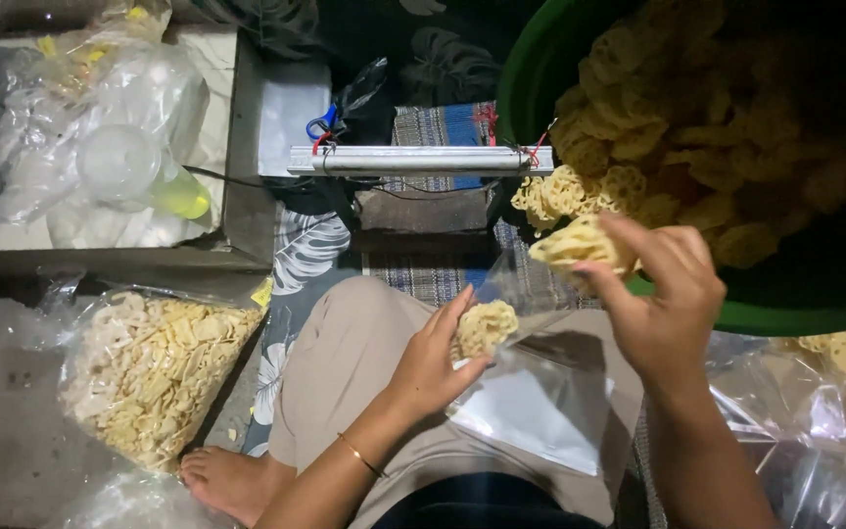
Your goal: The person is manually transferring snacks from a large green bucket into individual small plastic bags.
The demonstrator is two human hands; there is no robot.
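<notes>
1. Right hand (663, 299) pinches lattice crackers (580, 245), just above and right of the bag's mouth.
2. Left hand (438, 358) grips the clear bag (531, 402) on the lap, one cracker (485, 326) inside.
3. Green basin (540, 59) of crackers sits beyond.

Support is the floor: bare concrete (12, 431) at lower left, a leaf-print mat (305, 257) and striped rug (433, 125) in the centre. On it: big bag of crackers (154, 367) lower left, green tub (795, 318) upper right, what looks like a bag sealer (413, 162) top centre, low tray (237, 147) upper left.
</notes>
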